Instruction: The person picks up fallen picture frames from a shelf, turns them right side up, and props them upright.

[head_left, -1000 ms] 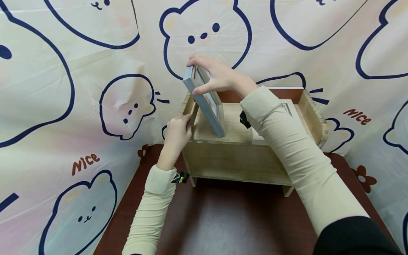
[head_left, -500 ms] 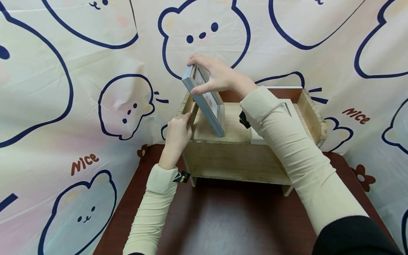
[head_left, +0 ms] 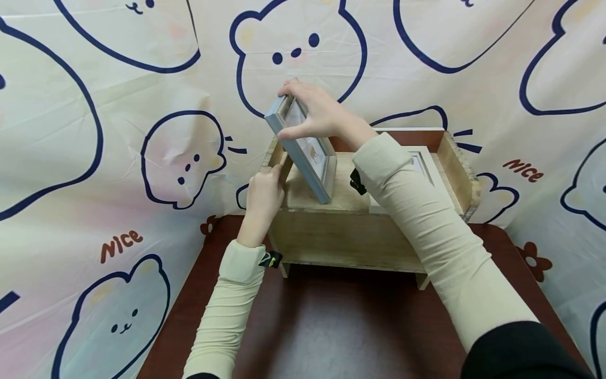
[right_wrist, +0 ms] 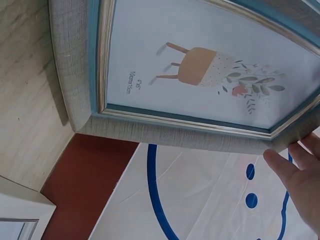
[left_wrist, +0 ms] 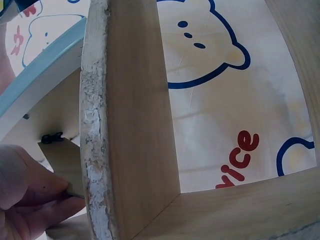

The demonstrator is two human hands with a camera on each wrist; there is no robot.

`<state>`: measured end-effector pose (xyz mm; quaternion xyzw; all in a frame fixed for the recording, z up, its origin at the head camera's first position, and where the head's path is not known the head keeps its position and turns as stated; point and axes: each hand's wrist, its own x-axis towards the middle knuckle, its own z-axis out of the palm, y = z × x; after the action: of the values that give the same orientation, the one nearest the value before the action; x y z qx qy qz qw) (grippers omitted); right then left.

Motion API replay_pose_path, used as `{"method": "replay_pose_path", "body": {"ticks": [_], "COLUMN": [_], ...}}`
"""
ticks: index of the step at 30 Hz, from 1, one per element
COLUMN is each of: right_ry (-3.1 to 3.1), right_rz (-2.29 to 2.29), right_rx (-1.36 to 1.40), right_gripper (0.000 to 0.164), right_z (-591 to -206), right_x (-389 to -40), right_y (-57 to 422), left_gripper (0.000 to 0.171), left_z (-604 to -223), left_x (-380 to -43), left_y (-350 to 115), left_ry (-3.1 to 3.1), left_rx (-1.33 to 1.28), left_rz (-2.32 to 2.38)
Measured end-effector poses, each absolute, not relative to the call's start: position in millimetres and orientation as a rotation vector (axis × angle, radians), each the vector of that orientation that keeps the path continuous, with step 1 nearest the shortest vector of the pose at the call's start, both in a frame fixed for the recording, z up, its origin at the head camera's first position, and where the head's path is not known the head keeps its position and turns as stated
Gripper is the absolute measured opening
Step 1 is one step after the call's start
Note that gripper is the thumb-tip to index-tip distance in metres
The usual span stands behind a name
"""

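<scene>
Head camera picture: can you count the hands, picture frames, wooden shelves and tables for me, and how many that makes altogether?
Hands: 2 (left hand, right hand)
Picture frames: 2 (blue-grey frame, tilted in the right hand; white frame)
Wooden shelf: 1
Table: 1
Total: 6

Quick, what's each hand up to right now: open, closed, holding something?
Left hand: closed, pinching what looks like the stand behind the frame.
Right hand: closed, holding the frame near its upper end.
</scene>
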<state>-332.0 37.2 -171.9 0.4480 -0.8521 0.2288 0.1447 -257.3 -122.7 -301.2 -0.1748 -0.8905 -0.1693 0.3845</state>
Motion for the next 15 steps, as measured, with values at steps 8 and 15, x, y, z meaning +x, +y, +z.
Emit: {"method": "replay_pose_path", "body": {"ticks": [8,15], "right_ry": [-2.475,-2.483], "right_rz": [0.65,0.665], "right_rx": [1.216,1.177], "right_gripper": [0.072,0.075], "right_z": [-173.9,-176.4], "right_x": [-330.1,-330.3], "right_y": [33.3,32.8], "left_gripper": [0.017,0.024], "left_z": [-302.7,-303.7], "left_x": [-259.9,-259.3], "left_y": [-123.7,-122.2], "left_ry": [-2.305,-2.321], "left_rx": [-0.408,-0.406], "left_rz": [-0.384,-0.444]}}
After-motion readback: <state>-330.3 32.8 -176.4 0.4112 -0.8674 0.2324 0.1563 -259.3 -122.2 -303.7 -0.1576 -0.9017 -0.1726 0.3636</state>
